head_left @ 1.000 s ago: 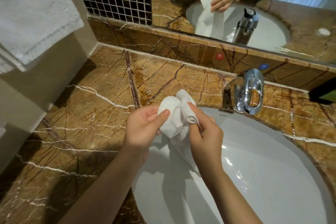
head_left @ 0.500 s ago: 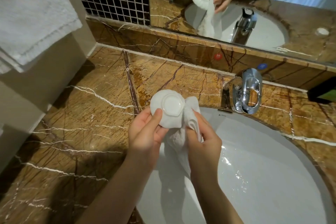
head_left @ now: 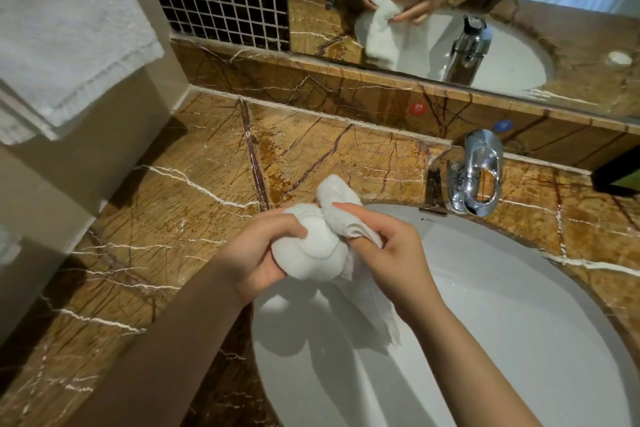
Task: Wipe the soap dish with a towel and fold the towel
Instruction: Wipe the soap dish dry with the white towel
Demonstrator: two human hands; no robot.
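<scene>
A small white round soap dish [head_left: 313, 248] is held over the left rim of the sink, its underside turned towards me. My left hand [head_left: 258, 253] grips it from the left, thumb on top. My right hand [head_left: 391, 251] is closed on a white towel [head_left: 337, 199], which is bunched against the dish's right edge and far side. The towel's loose end [head_left: 372, 310] hangs down into the basin under my right hand. The inside of the dish is hidden.
A white oval sink [head_left: 485, 340] is set in a brown marble counter [head_left: 156, 236]. A chrome tap [head_left: 476, 172] stands at the sink's far rim. Above the back ledge, a mirror [head_left: 554, 28] reflects my hands. A larger white towel [head_left: 62, 31] hangs at upper left.
The dish has been turned in my left hand and lowered a little. My right hand has shifted the bunched towel around the dish's right edge.
</scene>
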